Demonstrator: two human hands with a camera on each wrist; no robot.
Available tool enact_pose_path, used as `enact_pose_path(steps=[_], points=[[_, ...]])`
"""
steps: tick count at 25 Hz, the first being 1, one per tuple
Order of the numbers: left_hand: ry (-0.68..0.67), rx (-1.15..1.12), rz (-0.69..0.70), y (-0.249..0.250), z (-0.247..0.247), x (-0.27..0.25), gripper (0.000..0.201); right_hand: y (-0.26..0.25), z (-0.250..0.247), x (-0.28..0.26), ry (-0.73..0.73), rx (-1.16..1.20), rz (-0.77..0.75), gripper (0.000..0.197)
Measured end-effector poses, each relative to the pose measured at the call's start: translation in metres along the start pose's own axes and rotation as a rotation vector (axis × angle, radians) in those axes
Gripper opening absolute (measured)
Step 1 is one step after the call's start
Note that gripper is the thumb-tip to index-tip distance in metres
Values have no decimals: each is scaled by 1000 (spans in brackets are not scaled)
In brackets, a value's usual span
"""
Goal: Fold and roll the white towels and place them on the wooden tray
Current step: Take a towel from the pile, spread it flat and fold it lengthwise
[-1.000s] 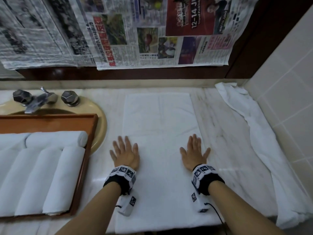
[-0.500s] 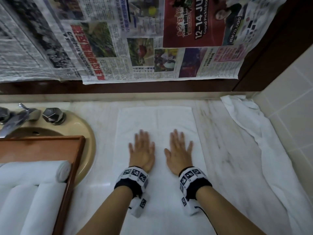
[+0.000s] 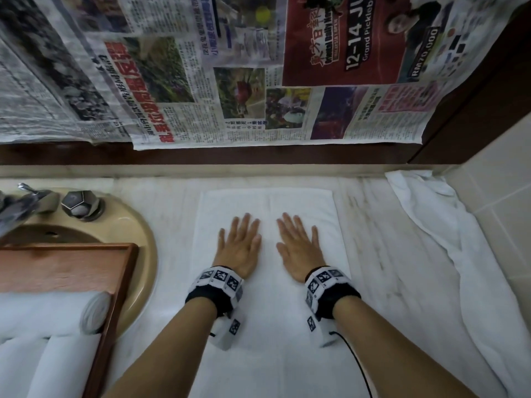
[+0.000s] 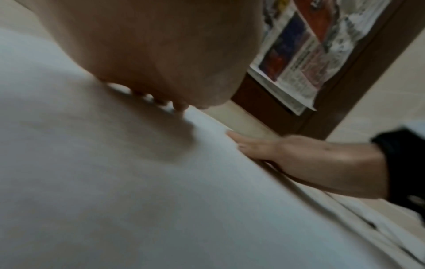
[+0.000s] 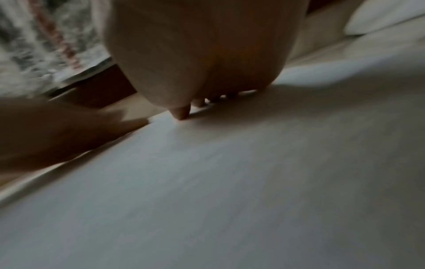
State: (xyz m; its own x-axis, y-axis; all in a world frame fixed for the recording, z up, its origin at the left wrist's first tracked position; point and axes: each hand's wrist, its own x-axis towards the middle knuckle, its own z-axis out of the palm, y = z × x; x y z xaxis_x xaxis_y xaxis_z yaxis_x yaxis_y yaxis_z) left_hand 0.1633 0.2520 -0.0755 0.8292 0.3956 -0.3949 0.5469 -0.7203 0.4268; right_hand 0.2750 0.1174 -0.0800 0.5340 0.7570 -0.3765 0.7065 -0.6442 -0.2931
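A white towel (image 3: 270, 326) folded into a long strip lies flat on the marble counter, running away from me. My left hand (image 3: 240, 245) and right hand (image 3: 298, 246) press flat on it side by side, fingers straight, a little short of its far end. In the left wrist view my left hand (image 4: 161, 60) bears on the towel (image 4: 115, 191) with my right hand (image 4: 287, 154) flat beside it. The right wrist view shows my right hand (image 5: 207, 58) flat on the cloth (image 5: 230, 182). The wooden tray (image 3: 113, 297) at the left holds rolled white towels (image 3: 54, 314).
A crumpled white towel (image 3: 448, 251) lies along the tiled right wall. A beige sink (image 3: 135, 234) with a chrome tap (image 3: 26, 202) and knob (image 3: 82, 203) sits behind the tray. Newspaper sheets (image 3: 230, 81) hang over the dark wooden back panel.
Both hands have slid forward along the towel and drawn closer together, from apart near its sides to side by side at its middle. The head view has shifted forward.
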Motion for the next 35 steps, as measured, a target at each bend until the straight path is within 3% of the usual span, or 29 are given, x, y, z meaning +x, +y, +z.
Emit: enact_pose_path(steps=[3,6,8,11,15,19,21,24,26,27,30,35], points=[[61,51,-173,-51,-20,-2,56,43,-16,9,2,35,259,61],[49,30,-151,-69,-31,-2,60,62,-48,28,89,17,357,60],[65,18,-148,-67,-31,2,61,67,-70,44,172,1,305,55],[56,29,-164,-67,-28,2,61,76,-92,63,95,-63,190,50],[4,29,-184,-66,-35,7,63,82,-105,73,81,-122,184,39],[12,34,-189,-64,-34,4,64,70,-123,69,63,-129,193,11],[20,34,-209,-61,-37,6,64,56,-134,68,28,-103,178,14],[169,-23,-242,-42,-44,3,60,23,-148,67,2,198,92,19],[325,-193,-150,-7,-40,-11,50,0,-153,64,-9,453,49,14],[317,-280,-96,15,-35,-20,47,-10,-155,64,-5,527,36,12],[12,-316,-23,68,-11,-45,54,-26,-160,58,-20,663,66,14],[-184,-727,-54,80,-4,-52,33,-23,-168,49,-21,697,126,15]])
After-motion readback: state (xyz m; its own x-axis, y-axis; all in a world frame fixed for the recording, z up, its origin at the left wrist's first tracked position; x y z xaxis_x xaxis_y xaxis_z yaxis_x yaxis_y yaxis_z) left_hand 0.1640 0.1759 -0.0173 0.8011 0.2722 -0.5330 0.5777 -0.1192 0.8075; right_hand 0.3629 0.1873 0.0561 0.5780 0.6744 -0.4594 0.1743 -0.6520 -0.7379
